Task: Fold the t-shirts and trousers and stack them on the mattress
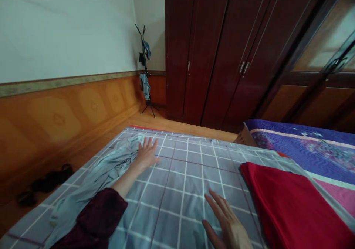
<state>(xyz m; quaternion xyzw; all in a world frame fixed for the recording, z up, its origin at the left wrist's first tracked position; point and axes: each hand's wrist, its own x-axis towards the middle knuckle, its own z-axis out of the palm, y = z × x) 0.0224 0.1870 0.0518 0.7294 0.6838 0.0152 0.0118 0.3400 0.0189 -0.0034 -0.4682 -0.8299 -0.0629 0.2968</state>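
A grey checked cloth (191,182) with white and dark red lines covers the surface before me. My left hand (146,153), fingers spread, is at the right edge of a crumpled pale blue-green garment (102,171) on the left side; whether it touches is unclear. Nothing is in its fingers. Lower right of centre, my right hand (226,221) is open and empty over the checked cloth, its wrist cut off by the frame. To its right lies a folded red cloth (296,204).
Beyond the bed's far edge stand a dark red wardrobe (205,57) and a coat rack (144,57) with clothes on it. A purple floral bedspread (305,138) lies at the right. Dark shoes (46,180) sit on the floor at left.
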